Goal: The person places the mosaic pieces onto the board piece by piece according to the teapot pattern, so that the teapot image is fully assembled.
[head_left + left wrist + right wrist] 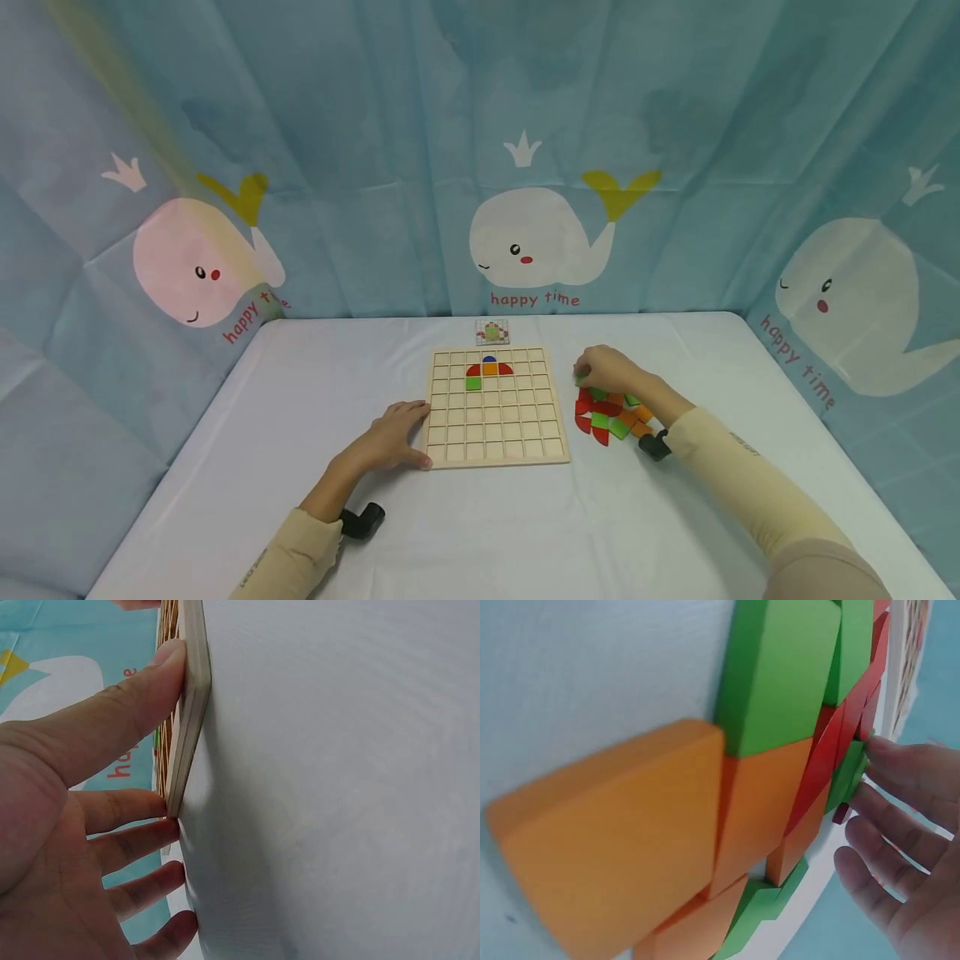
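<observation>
A wooden grid board (495, 425) lies on the white table. Set in its upper cells are a blue half-round piece (490, 359), an orange square (490, 368), two red rounded pieces (506, 369) and a green square (473, 383). My left hand (393, 435) rests at the board's left edge, thumb at the near corner and fingers spread along the side. My right hand (609, 369) is over the far end of a pile of loose blocks. In the right wrist view its thumb and fingertips meet a green block (847, 772); whether they pinch it is unclear.
Red, green and orange blocks (618, 428) lie close together right of the board. A small pattern card (492, 332) lies behind the board. A blue curtain (390, 242) with whale prints stands around the table (247, 433). A black wrist camera (654, 446) sits near the pile.
</observation>
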Motion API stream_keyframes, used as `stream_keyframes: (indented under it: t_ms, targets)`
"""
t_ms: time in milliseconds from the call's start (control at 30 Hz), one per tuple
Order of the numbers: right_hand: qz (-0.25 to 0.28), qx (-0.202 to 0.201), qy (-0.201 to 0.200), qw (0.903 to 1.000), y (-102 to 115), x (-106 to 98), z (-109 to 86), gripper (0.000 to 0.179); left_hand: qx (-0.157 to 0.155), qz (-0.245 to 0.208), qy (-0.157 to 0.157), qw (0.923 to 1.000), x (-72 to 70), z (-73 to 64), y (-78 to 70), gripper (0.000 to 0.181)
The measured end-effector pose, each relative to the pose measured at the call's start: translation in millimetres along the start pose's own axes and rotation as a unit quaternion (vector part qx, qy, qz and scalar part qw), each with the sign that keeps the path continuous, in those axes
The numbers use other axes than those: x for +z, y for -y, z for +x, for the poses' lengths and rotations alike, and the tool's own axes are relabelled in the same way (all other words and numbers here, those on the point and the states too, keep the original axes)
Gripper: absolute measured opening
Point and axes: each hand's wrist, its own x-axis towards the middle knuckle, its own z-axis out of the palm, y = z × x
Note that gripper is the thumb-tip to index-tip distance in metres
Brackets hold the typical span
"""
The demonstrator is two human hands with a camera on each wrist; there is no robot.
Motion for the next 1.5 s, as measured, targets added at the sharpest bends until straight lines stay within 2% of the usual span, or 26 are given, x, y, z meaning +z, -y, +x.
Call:
stream_keyframes:
  t_ms: [500,967,1167,1500]
  targets:
    - [-0.004,0.044,0.011,0.9990,-5.2,-3.2,-3.4,0.025,-0.003,-0.004,0.002,1.0000,1.4,0.5,1.6,0.094]
    - [0.000,0.030,0.009,0.9995,-5.7,-7.8,-3.4,0.021,0.002,-0.003,-0.003,1.0000,-1.3,-2.2,0.4,0.094]
    - [0.005,0.041,0.010,0.9991,-6.4,-4.8,-3.0,0.021,0.008,-0.012,-0.003,0.9999,-1.9,-4.6,1.9,0.092]
    - [0.000,0.017,-0.016,0.9997,-9.6,1.7,-3.3,0.023,0.011,-0.020,0.001,0.9997,-1.3,-3.7,1.8,0.093]
